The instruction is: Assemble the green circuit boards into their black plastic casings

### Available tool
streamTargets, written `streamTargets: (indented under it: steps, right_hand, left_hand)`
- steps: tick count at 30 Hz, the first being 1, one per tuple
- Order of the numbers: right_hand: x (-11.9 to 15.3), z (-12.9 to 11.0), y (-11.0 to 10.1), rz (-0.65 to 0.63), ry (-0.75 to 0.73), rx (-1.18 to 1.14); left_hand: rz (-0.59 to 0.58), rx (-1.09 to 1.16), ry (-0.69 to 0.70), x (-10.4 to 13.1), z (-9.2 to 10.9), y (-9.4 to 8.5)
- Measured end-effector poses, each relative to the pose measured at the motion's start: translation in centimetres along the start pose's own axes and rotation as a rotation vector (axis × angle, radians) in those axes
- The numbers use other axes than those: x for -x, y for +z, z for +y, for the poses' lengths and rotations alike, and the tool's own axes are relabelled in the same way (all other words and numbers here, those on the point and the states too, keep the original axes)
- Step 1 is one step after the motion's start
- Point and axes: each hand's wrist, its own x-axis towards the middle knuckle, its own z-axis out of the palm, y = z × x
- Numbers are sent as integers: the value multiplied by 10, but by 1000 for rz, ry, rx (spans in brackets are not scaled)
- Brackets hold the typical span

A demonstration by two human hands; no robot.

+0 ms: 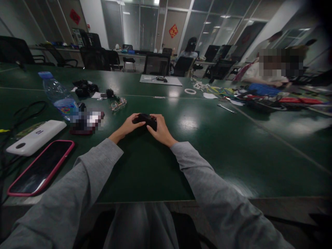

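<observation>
A small black object (147, 119) is held between my two hands, low over the green table (153, 166). My left hand (129, 125) grips its left end, with the thumb lying across the near side. My right hand (160, 129) closes on its right end, fingers over the top and thumb on the near side. What the object is cannot be made out. Wire-rimmed glasses (118, 104) rest on the table beyond my left hand.
At the left are a water bottle (61, 97), a white device (37, 137) and a pink-cased phone (43, 167). A tape roll (190, 91) and pen (226, 108) lie beyond my right hand. Cables and a seated person (264, 74) are at the far right.
</observation>
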Motion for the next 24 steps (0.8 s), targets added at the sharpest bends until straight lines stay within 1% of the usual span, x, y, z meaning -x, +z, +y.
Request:
streamTargets:
  steps: [4,10,15,17,19,21,22,24]
  right_hand:
    - [1,1,1,28,22,9]
    - [1,4,-1,-43,34,71]
    - [1,4,-2,-63,42,85]
    - [2,2,-2,-70,32,94]
    - [1,-2,-3,-73,-9,93]
    - [-2,-7,-8,-12,-57,84]
    - [-3,-10,-11,56,-72,82]
    - [-8,-11,-20,241,-69,88]
  left_hand:
    - [-36,-7,6,1,0,-3]
    - [-59,-23,24,0,-5,-4]
    - [-90,-9,31,-3,-9,-7]
    - [-90,-4,35,-5,-13,-8]
    - [-86,2,35,-7,-17,-8]
    - [-92,20,29,-8,-19,-8]
    - [-102,28,25,-8,-18,-8]
    - [-121,33,22,-7,-16,-8]
